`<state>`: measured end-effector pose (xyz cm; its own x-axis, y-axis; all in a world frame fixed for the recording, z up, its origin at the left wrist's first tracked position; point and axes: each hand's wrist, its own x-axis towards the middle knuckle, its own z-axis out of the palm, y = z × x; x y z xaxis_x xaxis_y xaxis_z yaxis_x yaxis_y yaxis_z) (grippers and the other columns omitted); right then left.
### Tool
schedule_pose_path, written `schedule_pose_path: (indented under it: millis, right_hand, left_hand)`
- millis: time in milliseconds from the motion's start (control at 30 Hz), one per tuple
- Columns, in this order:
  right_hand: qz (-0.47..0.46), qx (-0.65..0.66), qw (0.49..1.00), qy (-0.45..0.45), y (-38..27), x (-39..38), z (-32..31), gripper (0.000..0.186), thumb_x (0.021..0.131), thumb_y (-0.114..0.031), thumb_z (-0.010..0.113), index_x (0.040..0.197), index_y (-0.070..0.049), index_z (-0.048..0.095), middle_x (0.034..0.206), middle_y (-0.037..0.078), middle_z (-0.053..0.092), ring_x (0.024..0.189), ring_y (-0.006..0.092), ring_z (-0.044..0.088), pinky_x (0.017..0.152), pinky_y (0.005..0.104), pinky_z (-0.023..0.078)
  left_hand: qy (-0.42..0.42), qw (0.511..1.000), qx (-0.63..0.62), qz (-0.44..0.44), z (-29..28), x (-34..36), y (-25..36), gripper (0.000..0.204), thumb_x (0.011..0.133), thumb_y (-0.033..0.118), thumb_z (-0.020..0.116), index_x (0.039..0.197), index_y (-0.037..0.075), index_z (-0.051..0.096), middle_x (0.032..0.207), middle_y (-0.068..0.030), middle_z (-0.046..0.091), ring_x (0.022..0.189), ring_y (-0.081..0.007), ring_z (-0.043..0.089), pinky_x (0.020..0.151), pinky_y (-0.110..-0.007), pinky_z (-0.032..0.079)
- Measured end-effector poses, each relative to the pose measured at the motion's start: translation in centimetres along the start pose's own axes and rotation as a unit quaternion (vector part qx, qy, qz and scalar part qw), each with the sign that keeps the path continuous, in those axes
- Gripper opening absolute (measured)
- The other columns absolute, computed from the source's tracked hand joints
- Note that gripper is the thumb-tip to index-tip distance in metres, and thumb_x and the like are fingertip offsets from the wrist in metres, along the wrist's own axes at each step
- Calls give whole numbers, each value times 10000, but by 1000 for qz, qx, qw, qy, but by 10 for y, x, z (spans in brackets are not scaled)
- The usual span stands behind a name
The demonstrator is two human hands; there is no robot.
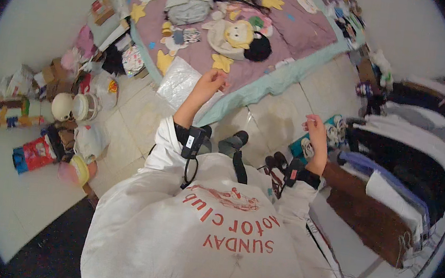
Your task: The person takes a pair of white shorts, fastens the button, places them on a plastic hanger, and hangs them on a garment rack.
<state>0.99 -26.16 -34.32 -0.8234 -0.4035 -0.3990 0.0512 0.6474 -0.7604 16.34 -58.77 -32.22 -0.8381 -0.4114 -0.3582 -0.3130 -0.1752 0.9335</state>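
Observation:
My left hand (211, 84) hangs in the air before the near edge of the bed, fingers loosely bent and slightly apart, with nothing seen in it. Behind it lies the mauve bedspread (296, 36), patterned with yellow stars. A clear plastic sheet or bag (177, 85) is nearest to this hand, at the bed's edge. Off to the right, my right hand (315, 128) is raised with its fingers apart and holds nothing visible. Close beside it, a teal patterned bag or box (335, 129) is partly hidden. Both wrists wear small black devices.
On the bed are a pale grey backpack (189, 4) and a plush toy (239, 35) with a black round part. A rack of hanging clothes (397, 156) fills the right side. Bags, boxes and tubs (85, 107) crowd the left. Dark shoes (278, 160) stand on the tiled floor.

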Motion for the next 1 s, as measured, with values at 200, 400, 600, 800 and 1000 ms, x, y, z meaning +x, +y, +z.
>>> schedule_pose_path:
  millis: [200, 400, 600, 800, 1000]
  right_hand:
    - [-49, -3, 993, -103, -63, 11, 84, 185, 805, -116, 406, 946, -33, 492, 729, 93, 560, 643, 143, 530, 608, 256, 426]
    - [-93, -39, 985, -143, -129, 14, 157, 204, 800, -137, 420, 965, -39, 492, 740, 91, 560, 642, 149, 531, 615, 256, 424]
    - [-116, -65, 968, -212, -159, 13, 217, 214, 795, -142, 438, 973, -37, 493, 752, 100, 572, 664, 154, 544, 620, 268, 425]
    - [-135, -79, 963, -220, -166, 11, 226, 210, 793, -134, 439, 970, -34, 493, 765, 105, 579, 663, 163, 548, 621, 270, 427]
    - [-99, -82, 968, -217, -129, 16, 208, 212, 795, -129, 430, 974, -33, 488, 759, 113, 576, 670, 176, 554, 613, 276, 432]
  left_hand:
    - [84, 994, -63, 30, -92, -33, -25, 150, 780, 152, 442, 885, 59, 493, 771, -40, 569, 660, -110, 537, 586, -219, 410]
    - [139, 986, -90, 15, -168, -65, -40, 159, 770, 148, 448, 885, 48, 495, 768, -48, 574, 649, -113, 540, 570, -215, 404]
    - [222, 968, -117, 18, -224, -94, -50, 168, 778, 171, 443, 890, 56, 494, 752, -31, 567, 646, -100, 514, 606, -210, 388]
    - [249, 958, -142, -6, -235, -105, -69, 152, 779, 178, 439, 879, 78, 496, 748, -22, 568, 636, -87, 505, 600, -204, 383]
    - [248, 960, -122, -55, -214, -100, -88, 165, 752, 100, 410, 878, 29, 488, 730, -74, 574, 580, -123, 535, 530, -214, 392]
